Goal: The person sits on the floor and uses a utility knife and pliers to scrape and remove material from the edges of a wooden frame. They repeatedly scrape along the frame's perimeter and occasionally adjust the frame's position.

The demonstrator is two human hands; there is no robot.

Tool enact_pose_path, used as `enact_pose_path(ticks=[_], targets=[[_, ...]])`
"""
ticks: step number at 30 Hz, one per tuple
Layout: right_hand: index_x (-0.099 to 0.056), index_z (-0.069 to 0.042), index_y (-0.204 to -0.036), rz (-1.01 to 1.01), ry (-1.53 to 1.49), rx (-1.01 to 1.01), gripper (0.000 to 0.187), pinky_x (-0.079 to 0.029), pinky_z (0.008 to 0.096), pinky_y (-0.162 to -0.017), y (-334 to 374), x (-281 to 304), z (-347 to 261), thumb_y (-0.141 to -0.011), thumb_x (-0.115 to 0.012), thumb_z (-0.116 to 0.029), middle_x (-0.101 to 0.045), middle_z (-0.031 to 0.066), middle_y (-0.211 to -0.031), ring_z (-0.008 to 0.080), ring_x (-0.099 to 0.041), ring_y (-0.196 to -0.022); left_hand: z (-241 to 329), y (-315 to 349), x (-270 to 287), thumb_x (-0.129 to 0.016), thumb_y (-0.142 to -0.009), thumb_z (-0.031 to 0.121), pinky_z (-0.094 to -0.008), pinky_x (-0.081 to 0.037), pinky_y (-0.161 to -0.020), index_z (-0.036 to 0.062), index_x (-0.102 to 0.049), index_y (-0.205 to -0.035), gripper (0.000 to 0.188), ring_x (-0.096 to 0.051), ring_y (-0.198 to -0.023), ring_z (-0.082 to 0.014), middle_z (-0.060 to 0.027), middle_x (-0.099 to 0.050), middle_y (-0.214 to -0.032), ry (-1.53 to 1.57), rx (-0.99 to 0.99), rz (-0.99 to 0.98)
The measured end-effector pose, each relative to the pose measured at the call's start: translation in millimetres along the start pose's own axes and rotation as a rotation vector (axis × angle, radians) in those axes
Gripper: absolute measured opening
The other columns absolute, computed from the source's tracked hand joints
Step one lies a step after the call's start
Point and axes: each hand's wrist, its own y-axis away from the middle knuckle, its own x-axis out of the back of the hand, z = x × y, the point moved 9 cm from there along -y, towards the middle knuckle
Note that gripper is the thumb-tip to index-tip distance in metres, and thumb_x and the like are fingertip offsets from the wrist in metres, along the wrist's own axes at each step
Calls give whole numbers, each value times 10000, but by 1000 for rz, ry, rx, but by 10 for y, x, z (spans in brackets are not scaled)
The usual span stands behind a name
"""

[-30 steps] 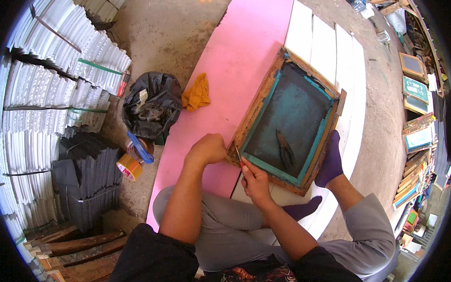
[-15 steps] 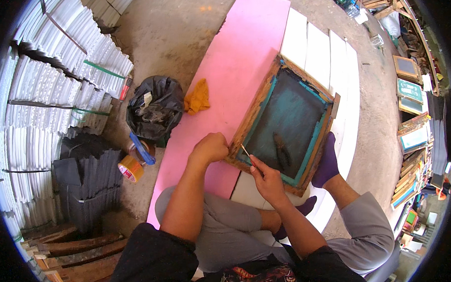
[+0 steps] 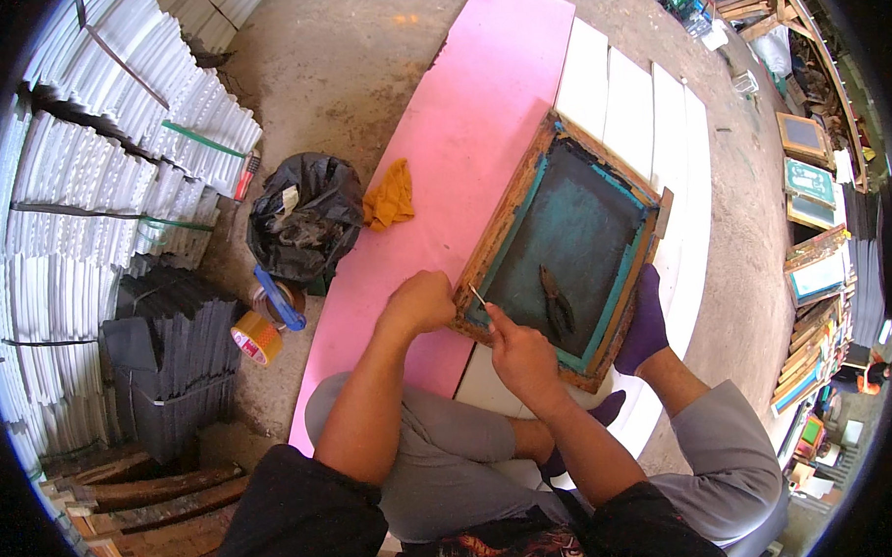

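A wooden screen frame [image 3: 508,217] with a teal mesh [image 3: 573,245] lies tilted across a pink board [image 3: 479,110] and white panels [image 3: 629,110]. My left hand [image 3: 419,301] grips the frame's near left corner. My right hand [image 3: 519,354] pinches a thin metal blade [image 3: 478,297] whose tip touches that same corner's inner edge. Dark pliers [image 3: 557,302] rest on the mesh, close to my right hand. My foot in a purple sock [image 3: 646,321] presses against the frame's right side.
A black plastic bag [image 3: 304,220] and a yellow rag [image 3: 390,196] lie left of the pink board. Tape rolls [image 3: 256,336] sit on the concrete floor. Stacked white sheets [image 3: 98,163] and dark sheets [image 3: 169,367] fill the left. More frames [image 3: 806,182] stand at the right.
My left hand has slid right along the frame edge to its near corner. My right hand has brought the blade up to that corner. The view has tilted slightly.
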Motion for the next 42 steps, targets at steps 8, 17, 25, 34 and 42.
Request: enact_pose_path(ticks=[8, 17, 25, 34, 42], targets=[[-588, -150, -1454, 33, -183, 61, 441, -533, 566, -605, -9, -313, 188, -1027, -573, -260, -672, 287, -787, 472, -672, -659, 28, -11, -2, -693, -712, 190, -514, -569, -740, 2, -766, -805, 221, -720, -783, -443, -284, -696, -827, -45, -24, -37], [-633, -69, -1402, 2, 182, 82, 389, -586, 451, -688, 24, -330, 61, -1048, -585, -220, -748, 214, -951, 358, -735, -720, 60, 40, 38, -623, -692, 75, -519, -573, -773, -57, -741, -824, 221, -717, -838, -465, -330, -693, -861, 2, -15, -44], [-625, -78, -1418, 87, -492, 88, 400, -546, 396, -591, -60, -362, 366, -1035, -623, -194, -726, 134, -824, 259, -680, -631, 112, 0, 71, -615, -677, 75, -525, -565, -759, -58, -733, -782, 207, -711, -809, -475, -322, -684, -827, 19, -33, -67], [-592, -82, -1462, -165, -1036, -138, 430, -449, 323, -474, -216, -387, 495, -1060, -617, -236, -603, 12, -719, 96, -521, -570, 25, -25, 22, -616, -691, 109, -505, -565, -762, -31, -747, -803, 222, -713, -801, -455, -304, -688, -834, 8, -36, -84], [-606, -95, -1454, -77, -791, -44, 405, -428, 261, -545, -126, -344, 479, -1078, -591, -246, -564, -27, -714, 75, -475, -583, -8, -15, 47, -598, -712, 84, -510, -572, -808, -37, -759, -858, 248, -721, -865, -461, -315, -703, -895, 64, 38, -77]])
